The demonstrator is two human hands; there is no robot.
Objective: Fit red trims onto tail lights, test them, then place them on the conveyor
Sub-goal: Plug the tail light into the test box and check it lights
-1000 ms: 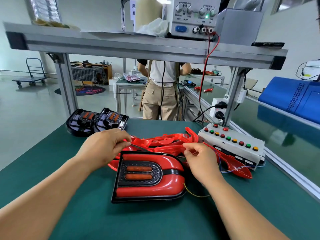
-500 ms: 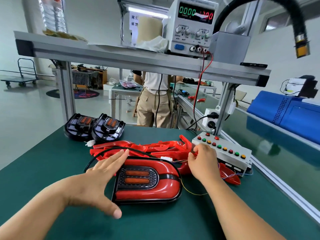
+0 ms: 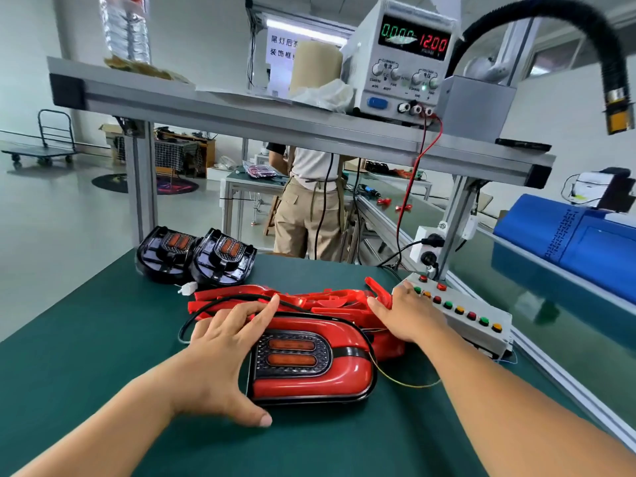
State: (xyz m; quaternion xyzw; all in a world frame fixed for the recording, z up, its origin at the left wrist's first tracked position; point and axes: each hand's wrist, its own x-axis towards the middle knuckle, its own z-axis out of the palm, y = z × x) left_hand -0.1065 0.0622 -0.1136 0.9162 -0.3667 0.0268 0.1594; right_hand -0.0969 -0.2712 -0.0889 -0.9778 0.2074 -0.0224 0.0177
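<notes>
Left grip point(image 3: 220, 352) touches tail light point(image 3: 344, 376), red trims point(image 3: 327, 301) heaped behind

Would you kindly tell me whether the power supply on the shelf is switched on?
On: the power supply has a lit display, green digits beside red 12.00, and a green indicator glows below.

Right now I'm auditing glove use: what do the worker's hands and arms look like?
The left hand and right hand are bare: no gloves, rings or watch. The left arm and right arm are bare too, with no sleeve, band or marking visible up to the frame's edge.
</notes>
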